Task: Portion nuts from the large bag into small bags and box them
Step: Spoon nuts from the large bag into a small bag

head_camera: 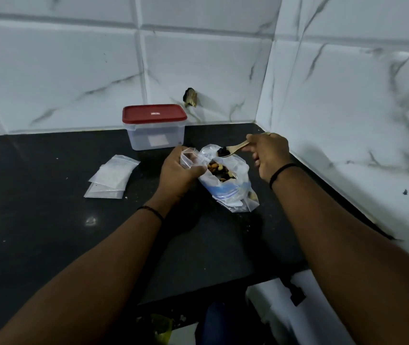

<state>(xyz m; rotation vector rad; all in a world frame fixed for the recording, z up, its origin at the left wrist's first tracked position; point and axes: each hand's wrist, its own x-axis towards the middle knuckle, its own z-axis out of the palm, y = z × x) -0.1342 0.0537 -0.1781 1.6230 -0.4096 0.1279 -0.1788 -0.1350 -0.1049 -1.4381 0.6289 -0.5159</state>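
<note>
The large clear bag (230, 190) of mixed nuts stands open on the black counter (49, 232), its mouth showing brown and dark pieces. My left hand (177, 170) grips a small clear zip bag (189, 159) just left of that mouth. My right hand (269, 153) holds a wooden spoon (235, 148) by its handle; the bowl carries a dark clump and hovers over the large bag, close to the small bag. A clear plastic box with a red lid (154, 127) stands shut behind, against the wall.
A few empty small zip bags (111, 178) lie in a loose stack on the counter to the left. Marble-look tiled walls meet in a corner at the back right. A dark chipped hole (190, 97) marks the back wall. The counter's front edge is near my elbows.
</note>
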